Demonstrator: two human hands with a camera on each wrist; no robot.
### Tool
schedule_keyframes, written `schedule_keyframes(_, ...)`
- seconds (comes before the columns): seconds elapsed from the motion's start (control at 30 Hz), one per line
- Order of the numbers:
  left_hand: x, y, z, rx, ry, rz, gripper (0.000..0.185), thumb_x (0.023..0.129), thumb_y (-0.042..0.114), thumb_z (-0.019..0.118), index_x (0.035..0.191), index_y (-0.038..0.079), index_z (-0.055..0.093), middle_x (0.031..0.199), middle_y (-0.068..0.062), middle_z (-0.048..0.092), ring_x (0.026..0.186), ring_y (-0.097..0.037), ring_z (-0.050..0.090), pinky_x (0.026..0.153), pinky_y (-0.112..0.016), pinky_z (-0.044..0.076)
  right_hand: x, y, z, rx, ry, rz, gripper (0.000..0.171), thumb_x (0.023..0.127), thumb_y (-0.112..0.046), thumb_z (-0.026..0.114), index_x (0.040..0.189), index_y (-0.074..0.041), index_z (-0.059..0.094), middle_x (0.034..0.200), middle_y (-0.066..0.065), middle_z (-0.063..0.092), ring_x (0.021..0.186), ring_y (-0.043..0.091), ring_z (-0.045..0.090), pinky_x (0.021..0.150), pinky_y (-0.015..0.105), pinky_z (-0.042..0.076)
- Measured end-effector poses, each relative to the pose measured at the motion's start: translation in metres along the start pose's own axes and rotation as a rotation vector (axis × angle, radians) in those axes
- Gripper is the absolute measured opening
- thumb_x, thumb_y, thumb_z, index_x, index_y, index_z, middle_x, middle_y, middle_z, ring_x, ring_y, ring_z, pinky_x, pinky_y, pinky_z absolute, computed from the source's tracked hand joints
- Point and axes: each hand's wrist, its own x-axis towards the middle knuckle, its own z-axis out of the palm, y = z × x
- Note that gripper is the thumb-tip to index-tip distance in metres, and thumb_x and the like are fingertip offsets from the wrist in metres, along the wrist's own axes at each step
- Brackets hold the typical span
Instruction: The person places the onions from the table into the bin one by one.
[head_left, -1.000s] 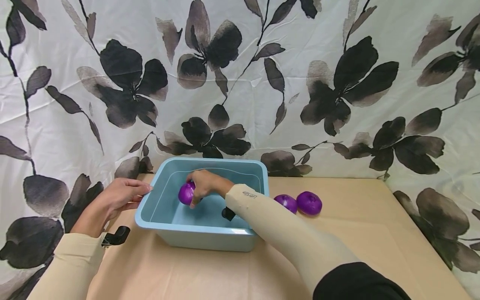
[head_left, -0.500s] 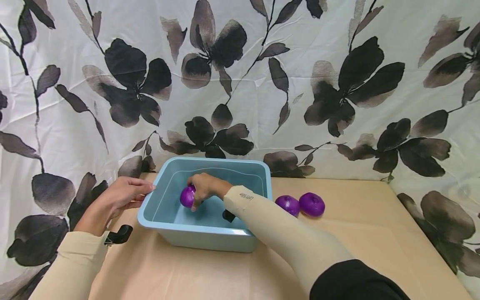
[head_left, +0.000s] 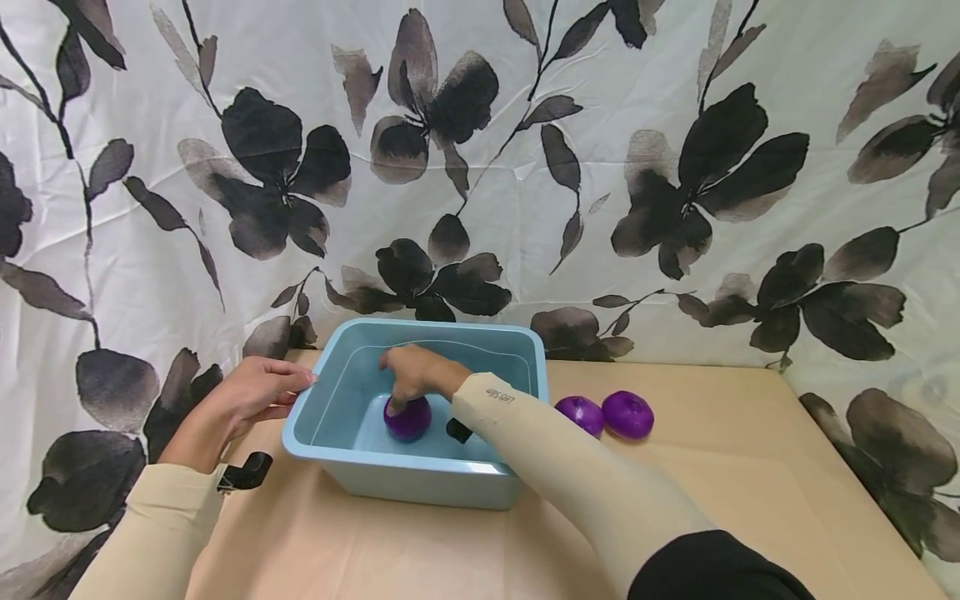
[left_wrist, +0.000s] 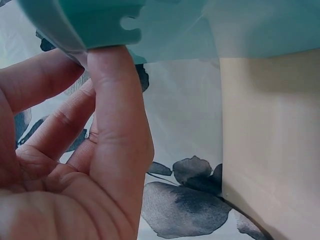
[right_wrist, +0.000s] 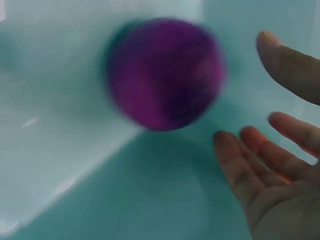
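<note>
Right wrist: purple ball (right_wrist: 165, 72) motion-blurred

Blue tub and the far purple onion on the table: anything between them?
Yes, in the head view a second purple onion lies between the blue tub and the far purple onion, on the tan table.
</note>
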Motion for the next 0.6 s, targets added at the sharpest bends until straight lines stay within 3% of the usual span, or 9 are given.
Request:
schedule_keyframes(0.3, -0.001, 0.002, -0.001, 0.012, -0.005, 0.010, 0.041, 0.101, 0.019, 0.068, 0.130, -0.011, 0.065, 0.086, 0.005, 0.073, 0.081, -0.008, 0.071, 0.075, -0.028, 0.064, -0.037, 0.005, -0.044, 0.151, 0.070, -0.067, 0.067, 0.086, -0.027, 0.086, 0.145, -0.010, 0.059, 0.142, 0.015, 0.065, 0.130, 0.030, 0.063, 0.106, 0.041, 0.054)
schedule_keyframes(0.6, 0.001, 0.002, 0.000, -0.044, -0.036, 0.011, 0.028, 0.101, 0.019, 0.067, 0.120, -0.001, 0.073, 0.085, 0.010, 0.072, 0.080, -0.003, 0.070, 0.075, -0.025, 0.063, -0.094, 0.035, -0.074, 0.332, 0.105, -0.083, 0.067, 0.084, -0.025, 0.088, 0.144, -0.012, 0.061, 0.139, 0.010, 0.066, 0.126, 0.029, 0.066, 0.100, 0.038, 0.058)
